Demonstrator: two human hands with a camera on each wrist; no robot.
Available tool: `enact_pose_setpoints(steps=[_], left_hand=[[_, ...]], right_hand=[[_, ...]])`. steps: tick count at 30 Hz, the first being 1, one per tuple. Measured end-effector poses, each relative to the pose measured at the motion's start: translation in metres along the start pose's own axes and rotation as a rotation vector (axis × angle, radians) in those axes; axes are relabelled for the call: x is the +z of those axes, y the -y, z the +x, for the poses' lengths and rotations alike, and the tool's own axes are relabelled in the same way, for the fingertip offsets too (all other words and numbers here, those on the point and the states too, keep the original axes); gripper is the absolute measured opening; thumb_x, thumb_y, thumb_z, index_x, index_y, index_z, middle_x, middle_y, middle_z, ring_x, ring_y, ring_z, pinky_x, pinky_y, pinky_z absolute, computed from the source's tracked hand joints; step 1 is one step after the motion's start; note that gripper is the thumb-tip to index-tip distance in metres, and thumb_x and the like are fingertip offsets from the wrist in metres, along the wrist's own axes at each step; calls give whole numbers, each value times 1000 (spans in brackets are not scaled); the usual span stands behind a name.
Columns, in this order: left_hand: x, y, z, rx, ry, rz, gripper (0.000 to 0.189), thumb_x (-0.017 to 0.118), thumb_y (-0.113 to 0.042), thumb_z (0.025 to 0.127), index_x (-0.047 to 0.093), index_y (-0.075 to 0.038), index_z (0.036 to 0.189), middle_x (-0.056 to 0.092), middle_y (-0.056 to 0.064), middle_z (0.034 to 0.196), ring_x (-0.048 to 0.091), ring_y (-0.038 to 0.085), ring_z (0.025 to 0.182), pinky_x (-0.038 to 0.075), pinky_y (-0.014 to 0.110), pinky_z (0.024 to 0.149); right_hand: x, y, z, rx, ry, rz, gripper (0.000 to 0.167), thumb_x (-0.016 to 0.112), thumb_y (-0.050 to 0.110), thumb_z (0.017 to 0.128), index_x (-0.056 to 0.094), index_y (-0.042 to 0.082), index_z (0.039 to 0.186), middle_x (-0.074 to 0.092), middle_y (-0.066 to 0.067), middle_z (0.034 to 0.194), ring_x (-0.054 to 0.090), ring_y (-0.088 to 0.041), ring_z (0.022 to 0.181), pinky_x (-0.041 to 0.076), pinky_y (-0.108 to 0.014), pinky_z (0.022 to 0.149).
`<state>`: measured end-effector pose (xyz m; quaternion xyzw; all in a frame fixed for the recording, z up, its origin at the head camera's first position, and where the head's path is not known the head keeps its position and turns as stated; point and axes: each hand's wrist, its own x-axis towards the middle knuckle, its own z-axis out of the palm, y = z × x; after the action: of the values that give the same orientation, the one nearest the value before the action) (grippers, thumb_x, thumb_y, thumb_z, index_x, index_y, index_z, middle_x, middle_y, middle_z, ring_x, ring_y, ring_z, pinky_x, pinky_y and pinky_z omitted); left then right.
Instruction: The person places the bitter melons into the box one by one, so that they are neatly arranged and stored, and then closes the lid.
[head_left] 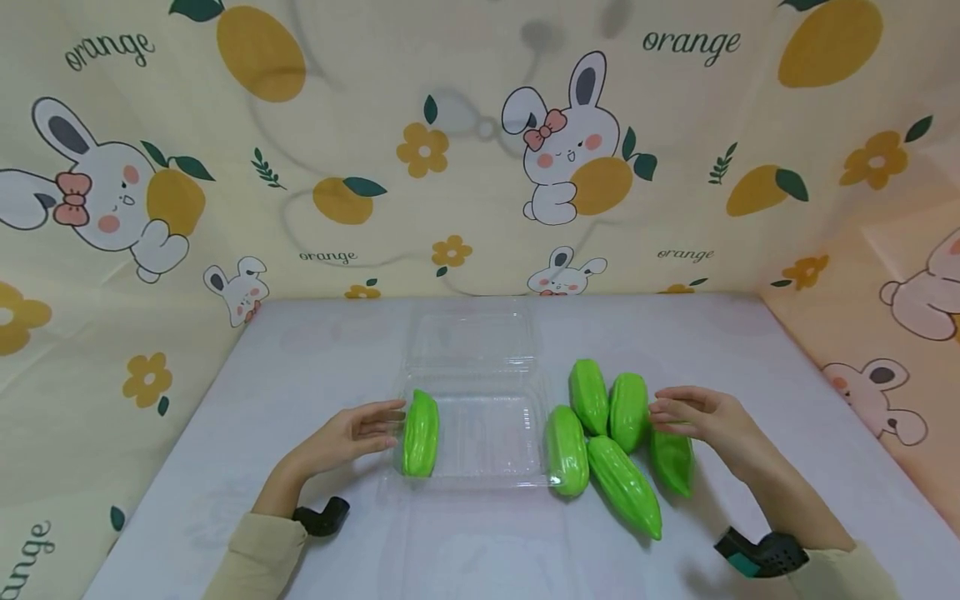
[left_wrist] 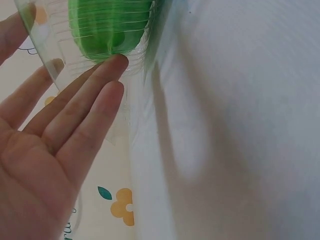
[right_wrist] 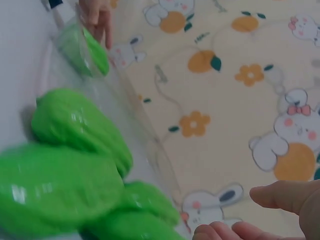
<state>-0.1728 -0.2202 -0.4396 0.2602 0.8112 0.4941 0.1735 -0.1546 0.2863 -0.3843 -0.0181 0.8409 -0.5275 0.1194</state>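
A clear plastic clamshell box (head_left: 487, 433) lies with its lid folded back on the table. Inside, along its left wall, is one glossy green ridged fruit (head_left: 421, 435), like a starfruit. My left hand (head_left: 352, 433) is at the box's left side; in the left wrist view its fairly straight fingers (left_wrist: 102, 102) are against the clear wall, and it holds nothing. To the right of the box lie several similar green fruits (head_left: 628, 487), one leaning at the box's right edge. Beside them, my right hand (head_left: 705, 417) hovers with loosely extended fingers, partly hiding the rightmost green fruit (head_left: 672, 462).
The table (head_left: 315, 350) has a white cover. Behind and at both sides hangs a cream cloth (head_left: 465, 50) printed with rabbits and oranges. The box's clear lid (head_left: 471, 337) extends toward the back wall.
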Motion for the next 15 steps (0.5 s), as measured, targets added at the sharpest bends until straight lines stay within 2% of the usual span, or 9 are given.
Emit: enact_pose_setpoints(steps=[4,6,12,15], left_hand=[[2,0,1,-13,2,-9,61,60,-20,96,35,6,145,47,31,142,50,47,129,51,26,103],[2,0,1,-20,2,-15,62,61,-20,95,35,5,145,47,30,143,49,47,129,50,23,103],[2,1,1,-52,5,-30,63,60,-23,96,34,3,147,45,29,145,48,46,131,49,38,105],[2,1,1,-62,5,-22,64,60,-24,96,33,3,147,44,29,146,48,46,131,49,40,105]], right_hand=[[-14,-9,-4,-11,-29,6,50,55,26,99,46,-13,130,69,22,93,69,3,87,58,-15,80],[-20,-13,-4,-8,-36,5,50,54,25,100,45,-14,129,68,24,92,68,5,87,58,-15,79],[-31,-24,-4,22,-36,-39,56,50,27,101,39,-19,133,68,18,97,67,6,87,59,-16,79],[-34,-30,-6,41,-37,-74,57,49,27,102,39,-19,134,69,13,101,67,7,86,59,-15,78]])
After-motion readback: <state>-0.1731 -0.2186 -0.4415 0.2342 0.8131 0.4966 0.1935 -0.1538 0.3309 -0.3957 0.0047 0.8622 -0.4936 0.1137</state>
